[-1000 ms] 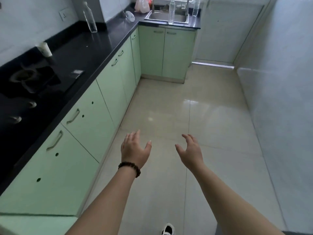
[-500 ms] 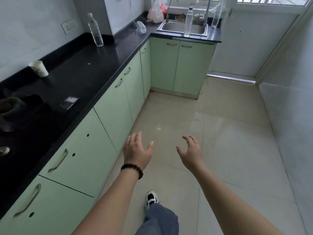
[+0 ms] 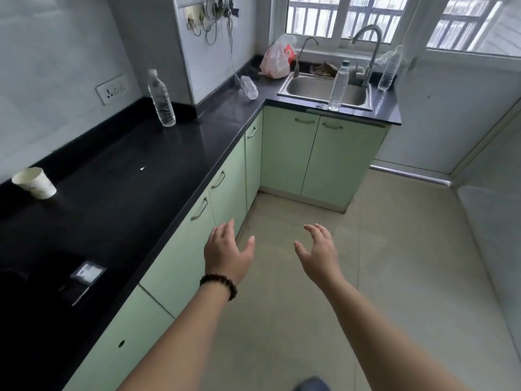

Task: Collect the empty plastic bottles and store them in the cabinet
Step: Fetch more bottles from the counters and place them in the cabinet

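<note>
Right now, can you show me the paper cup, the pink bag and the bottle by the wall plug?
paper cup [image 3: 35, 182], head view, its side.
pink bag [image 3: 275, 61], head view, its middle.
bottle [image 3: 161, 100], head view, its body.

A white paper cup [image 3: 35, 182] lies tipped on the black counter [image 3: 118, 193]; a pink plastic bag [image 3: 275, 61] sits beside the steel sink [image 3: 318, 88]; two taps [image 3: 366, 49] rise behind it; a wall socket [image 3: 111, 89] is mounted above the counter; a barred window [image 3: 338, 15] is behind.

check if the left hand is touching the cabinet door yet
Apart. The head view shows the left hand raised in the air, fingers spread, holding nothing; it only overlaps the cabinet door behind it.
</note>
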Motion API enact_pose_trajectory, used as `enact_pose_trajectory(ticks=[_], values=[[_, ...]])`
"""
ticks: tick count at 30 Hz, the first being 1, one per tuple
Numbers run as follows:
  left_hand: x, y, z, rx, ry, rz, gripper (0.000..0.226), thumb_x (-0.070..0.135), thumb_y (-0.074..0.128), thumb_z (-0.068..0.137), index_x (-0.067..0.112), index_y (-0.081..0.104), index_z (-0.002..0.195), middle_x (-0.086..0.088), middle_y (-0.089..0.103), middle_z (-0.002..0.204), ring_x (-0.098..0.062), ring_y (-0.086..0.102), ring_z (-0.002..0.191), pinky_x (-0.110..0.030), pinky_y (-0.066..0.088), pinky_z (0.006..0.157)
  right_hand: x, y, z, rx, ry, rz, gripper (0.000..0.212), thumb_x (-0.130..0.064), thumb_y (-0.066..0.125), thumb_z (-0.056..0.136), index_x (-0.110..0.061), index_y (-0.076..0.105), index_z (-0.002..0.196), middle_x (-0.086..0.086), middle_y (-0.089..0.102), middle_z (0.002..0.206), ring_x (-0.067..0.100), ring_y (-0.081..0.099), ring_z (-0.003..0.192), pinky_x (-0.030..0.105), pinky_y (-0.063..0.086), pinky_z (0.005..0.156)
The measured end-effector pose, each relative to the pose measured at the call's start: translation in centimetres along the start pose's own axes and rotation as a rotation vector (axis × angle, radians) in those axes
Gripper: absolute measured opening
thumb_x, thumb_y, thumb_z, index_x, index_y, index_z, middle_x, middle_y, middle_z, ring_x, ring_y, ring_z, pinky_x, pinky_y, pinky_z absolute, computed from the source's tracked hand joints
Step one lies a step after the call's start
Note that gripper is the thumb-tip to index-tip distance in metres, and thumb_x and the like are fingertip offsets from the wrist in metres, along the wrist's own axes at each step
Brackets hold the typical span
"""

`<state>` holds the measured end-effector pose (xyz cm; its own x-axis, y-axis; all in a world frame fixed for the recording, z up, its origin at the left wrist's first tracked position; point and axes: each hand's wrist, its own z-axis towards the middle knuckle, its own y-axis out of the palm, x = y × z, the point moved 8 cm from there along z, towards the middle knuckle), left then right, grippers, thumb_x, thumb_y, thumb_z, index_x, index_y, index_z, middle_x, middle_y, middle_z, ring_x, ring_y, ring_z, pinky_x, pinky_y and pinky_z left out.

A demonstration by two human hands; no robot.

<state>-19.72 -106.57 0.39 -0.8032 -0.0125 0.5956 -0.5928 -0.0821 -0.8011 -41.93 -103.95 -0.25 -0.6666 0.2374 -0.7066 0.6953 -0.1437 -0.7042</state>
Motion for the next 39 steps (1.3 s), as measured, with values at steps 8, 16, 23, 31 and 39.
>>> enact_pose_trajectory(ticks=[8, 16, 23, 31, 39], values=[[1.4, 2.7, 15.8, 0.076, -0.061, -0.030, 0.067, 0.044, 0.054, 0.090, 0.008, 0.037, 0.144, -0.012, 0.041, 0.147, -0.026, 0.034, 0.137, -0.042, 0.030, 0.112, -1.9, 1.8, 17.4, -0.035, -0.059, 0.023, 0.053, -0.028, 0.059, 0.092, -0.016, 0.043, 0.141, 0.005, 0.027, 0.154, 0.017, 0.026, 0.142, 0.028, 0.025, 0.109], [4.9, 3.7, 34.0, 0.213, -0.164, -0.103, 0.077, 0.049, 0.045, 0.077, 0.004, 0.044, 0.139, -0.017, 0.047, 0.140, -0.030, 0.042, 0.131, -0.041, 0.035, 0.108, -6.6, 0.9, 38.7, -0.083, -0.152, 0.023, 0.052, -0.028, 0.060, 0.092, -0.014, 0.044, 0.139, 0.005, 0.028, 0.154, 0.018, 0.027, 0.141, 0.026, 0.025, 0.108], [0.5, 1.6, 44.5, 0.397, -0.328, -0.117, 0.061, 0.033, 0.064, 0.087, 0.004, 0.045, 0.137, -0.016, 0.047, 0.139, -0.030, 0.043, 0.129, -0.041, 0.035, 0.105, -11.7, 5.4, 50.7, -0.184, -0.213, 0.011, 0.051, -0.027, 0.060, 0.091, -0.016, 0.045, 0.139, 0.003, 0.029, 0.153, 0.017, 0.032, 0.138, 0.024, 0.029, 0.102], [-9.1, -3.5, 55.3, 0.648, -0.447, -0.136, 0.071, 0.034, 0.069, 0.081, 0.000, 0.041, 0.137, -0.020, 0.050, 0.130, -0.035, 0.048, 0.121, -0.043, 0.040, 0.099, -19.8, 14.3, 61.5, -0.265, -0.317, -0.034, 0.051, -0.027, 0.062, 0.090, -0.015, 0.047, 0.138, 0.007, 0.033, 0.151, 0.020, 0.033, 0.139, 0.029, 0.029, 0.109], [-17.9, -7.9, 65.8, 0.803, -0.588, -0.374, 0.107, 0.040, 0.082, 0.070, 0.008, 0.018, 0.150, -0.017, 0.028, 0.149, -0.031, 0.035, 0.137, -0.042, 0.035, 0.110, -27.2, 20.6, 71.2, -0.276, -0.334, -0.068, 0.052, -0.026, 0.063, 0.090, -0.016, 0.047, 0.137, 0.005, 0.031, 0.152, 0.020, 0.035, 0.137, 0.028, 0.030, 0.106]])
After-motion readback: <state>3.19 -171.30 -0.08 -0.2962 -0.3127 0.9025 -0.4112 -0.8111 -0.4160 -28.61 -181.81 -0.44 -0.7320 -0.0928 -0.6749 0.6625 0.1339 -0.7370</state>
